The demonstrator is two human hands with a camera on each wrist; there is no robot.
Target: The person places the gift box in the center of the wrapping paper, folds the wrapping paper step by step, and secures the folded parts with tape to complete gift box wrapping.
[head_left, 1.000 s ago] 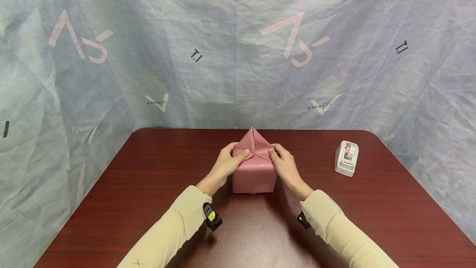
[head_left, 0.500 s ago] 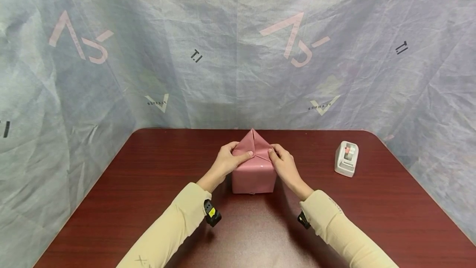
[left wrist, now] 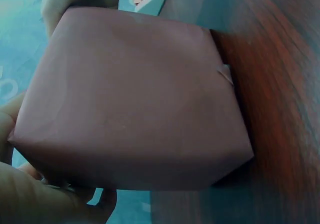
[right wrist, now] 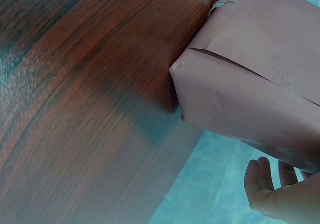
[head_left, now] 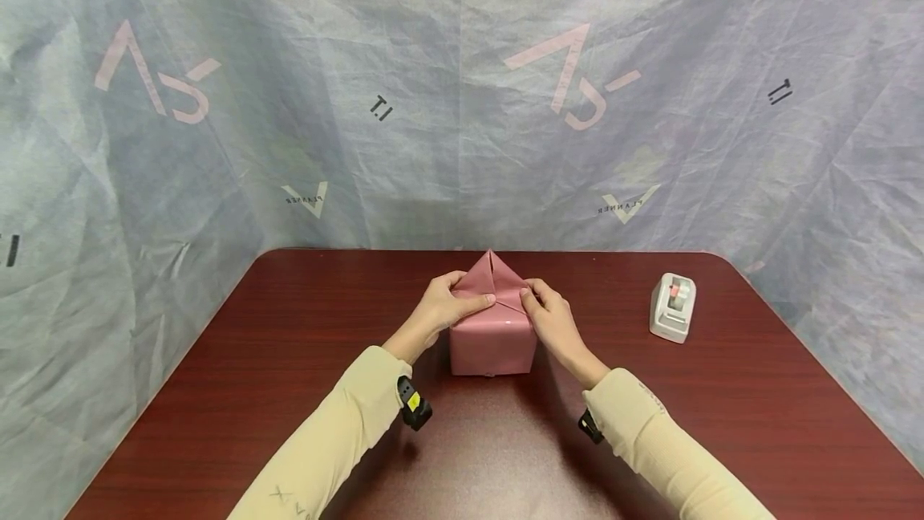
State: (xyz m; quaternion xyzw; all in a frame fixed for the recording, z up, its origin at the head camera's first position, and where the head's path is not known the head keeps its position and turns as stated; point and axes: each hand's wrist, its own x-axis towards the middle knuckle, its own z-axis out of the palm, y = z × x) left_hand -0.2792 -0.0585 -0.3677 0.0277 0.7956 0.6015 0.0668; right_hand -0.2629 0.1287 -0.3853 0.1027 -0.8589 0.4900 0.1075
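Observation:
A box wrapped in pink paper (head_left: 492, 347) stands on the table in the head view, its top paper folded into a triangular flap (head_left: 480, 273) that points away from me. My left hand (head_left: 438, 313) grips the paper at the top left edge, thumb laid across to the middle crease and fingers round the side. At the top right edge my right hand (head_left: 552, 319) pinches the paper, thumb on top, other fingers mostly hidden behind. The left wrist view has a smooth side of the box (left wrist: 130, 94); a narrow slit between paper edges shows on the box (right wrist: 240, 99) in the right wrist view.
A white tape dispenser (head_left: 673, 308) stands on the dark red wooden table (head_left: 303, 327), to the right of the box. Behind the table hangs a grey printed cloth (head_left: 433, 38). Small black cameras (head_left: 415, 404) are strapped under the sleeves.
My left thumb has slid a little to the right across the top crease, and the left hand and wrist have shifted slightly. The right hand and the box stay almost still.

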